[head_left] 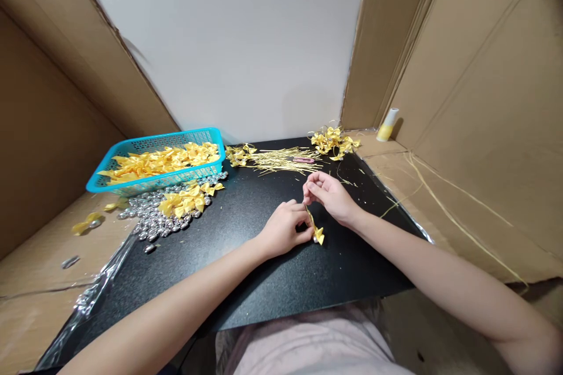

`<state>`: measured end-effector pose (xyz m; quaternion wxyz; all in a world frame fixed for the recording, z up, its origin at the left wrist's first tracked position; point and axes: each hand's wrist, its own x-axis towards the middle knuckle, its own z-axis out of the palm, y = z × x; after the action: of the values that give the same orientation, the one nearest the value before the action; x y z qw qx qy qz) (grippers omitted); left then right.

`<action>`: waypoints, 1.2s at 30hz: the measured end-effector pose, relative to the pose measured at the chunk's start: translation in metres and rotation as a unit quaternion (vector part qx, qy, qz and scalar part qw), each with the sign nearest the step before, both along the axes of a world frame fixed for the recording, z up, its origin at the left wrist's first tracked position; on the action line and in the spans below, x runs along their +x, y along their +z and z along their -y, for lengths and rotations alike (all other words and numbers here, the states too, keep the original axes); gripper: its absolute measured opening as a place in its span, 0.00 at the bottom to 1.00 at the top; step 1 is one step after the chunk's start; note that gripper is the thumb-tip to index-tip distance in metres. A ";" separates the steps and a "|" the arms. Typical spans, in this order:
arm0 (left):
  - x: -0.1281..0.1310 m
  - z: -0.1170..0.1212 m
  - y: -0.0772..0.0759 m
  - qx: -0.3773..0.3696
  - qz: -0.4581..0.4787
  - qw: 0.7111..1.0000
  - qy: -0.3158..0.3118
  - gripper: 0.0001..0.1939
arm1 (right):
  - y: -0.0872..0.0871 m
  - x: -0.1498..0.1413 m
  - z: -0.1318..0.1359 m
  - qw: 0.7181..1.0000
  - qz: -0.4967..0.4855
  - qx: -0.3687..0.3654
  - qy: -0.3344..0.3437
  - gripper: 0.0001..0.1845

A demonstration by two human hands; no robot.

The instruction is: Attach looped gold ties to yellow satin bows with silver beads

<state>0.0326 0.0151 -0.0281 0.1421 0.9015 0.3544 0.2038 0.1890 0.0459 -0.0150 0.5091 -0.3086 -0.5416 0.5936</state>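
My left hand (287, 229) is closed over the black board, its thumb and fingers pinching a small yellow ribbon bow (319, 236) with a silvery bead at it. Part of the bow is hidden behind the fingertips. A thin yellow cord (310, 216) rises from the bow. My right hand (329, 194) is just above and to the right, fingers curled into a pinch at the upper end of that cord; its very tip is hidden.
A turquoise basket (153, 139) of yellow bows stands at the back left. Silver beads (152, 216) and loose bows (185, 202) lie before it. Cut gold cords (272, 161), a pink-handled tool (303, 159) and beaded bows (332, 141) lie at the back. A spool (387, 125) stands right.
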 end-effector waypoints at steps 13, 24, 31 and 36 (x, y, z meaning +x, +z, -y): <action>0.000 0.001 0.001 -0.019 0.028 0.999 -0.031 0.07 | 0.000 0.001 0.000 1.000 0.002 0.001 -0.006 0.18; 0.002 0.004 0.006 -0.076 0.047 0.994 -0.057 0.07 | 0.000 0.001 0.000 1.000 0.003 -0.002 -0.004 0.18; 0.003 0.005 0.007 -0.087 0.057 0.992 -0.065 0.08 | 0.000 0.000 0.000 1.000 -0.009 -0.003 0.000 0.20; 0.004 0.006 0.006 -0.092 0.047 0.993 -0.063 0.08 | -0.002 0.000 0.000 1.000 -0.011 0.005 -0.006 0.19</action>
<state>0.0361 0.0087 -0.0217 0.2532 0.8948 0.3065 0.2031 0.1887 0.0455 -0.0167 0.5200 -0.3025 -0.5375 0.5909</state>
